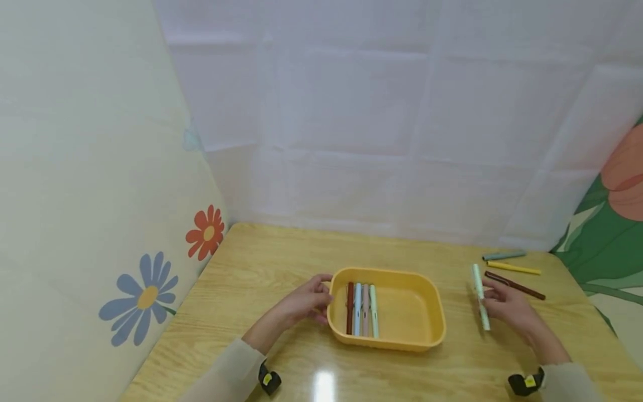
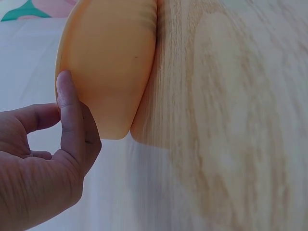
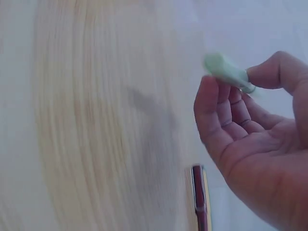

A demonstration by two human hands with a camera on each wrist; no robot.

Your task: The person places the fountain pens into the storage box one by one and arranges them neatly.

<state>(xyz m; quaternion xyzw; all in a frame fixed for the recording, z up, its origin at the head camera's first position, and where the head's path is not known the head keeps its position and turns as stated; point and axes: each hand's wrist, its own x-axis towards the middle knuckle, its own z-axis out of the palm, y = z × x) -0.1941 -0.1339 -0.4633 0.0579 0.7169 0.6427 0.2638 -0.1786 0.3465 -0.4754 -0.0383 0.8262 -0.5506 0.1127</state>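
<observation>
A pale green pen [image 1: 480,297] is pinched between the thumb and fingers of my right hand [image 1: 509,308], raised above the table to the right of the tray. In the right wrist view the pen [image 3: 226,72] looks slightly blurred, seen nearly end-on. My left hand [image 1: 307,300] holds the left rim of a yellow plastic tray [image 1: 409,312]; in the left wrist view its thumb and fingers pinch the tray's edge [image 2: 108,67]. Inside the tray's left half several pens lie side by side: dark red [image 1: 350,310], light blue [image 1: 358,310], dusty pink [image 1: 365,310] and pale green [image 1: 374,312].
On the wooden table [image 1: 271,251], beyond and right of my right hand, lie a dark red pen [image 1: 517,286], a yellow pen [image 1: 514,268] and a grey-green pen [image 1: 504,255]. A white cloth [image 1: 326,139] hangs behind the table, and a flowered panel [image 1: 100,167] stands at left.
</observation>
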